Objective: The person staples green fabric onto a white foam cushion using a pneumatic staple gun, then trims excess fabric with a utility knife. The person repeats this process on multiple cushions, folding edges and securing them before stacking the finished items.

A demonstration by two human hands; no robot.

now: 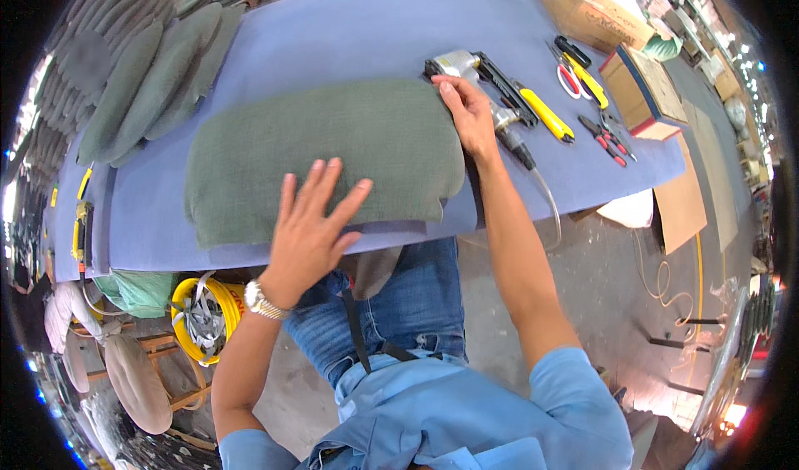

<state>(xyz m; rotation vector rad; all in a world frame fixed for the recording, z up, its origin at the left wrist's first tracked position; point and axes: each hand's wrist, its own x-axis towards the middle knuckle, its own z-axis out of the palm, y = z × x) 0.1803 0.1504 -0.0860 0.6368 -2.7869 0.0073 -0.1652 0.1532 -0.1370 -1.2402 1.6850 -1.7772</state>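
**Two hands lying flat on a green upholstered pad**

Head view: a green fabric-covered seat pad (325,158) is lying at the centre of the frame on a table (366,29) covered in blue cloth. The left hand (312,224) is pressing on the pad's lower edge, palm down, fingers spread wide and holding nothing; a metal wristwatch (262,301) is showing on its wrist. The right hand (470,116) is resting open on the pad's right end, fingers stretched toward the upper left, also gripping nothing. Just beside that hand, to its upper right, a pneumatic staple gun (483,83) is lying on the table, its hose (549,199) trailing off the table's lower edge. Further right, a yellow utility knife (545,114), yellow-handled scissors (583,69) and red-handled pliers (612,141) are lying near one another. A stack of dark green covers (158,70) is filling the upper left of the frame. At the lower left, under the table, a yellow bucket (204,316) is standing beside a wooden stool (137,378). The person's jeans and blue shirt are filling the bottom centre.
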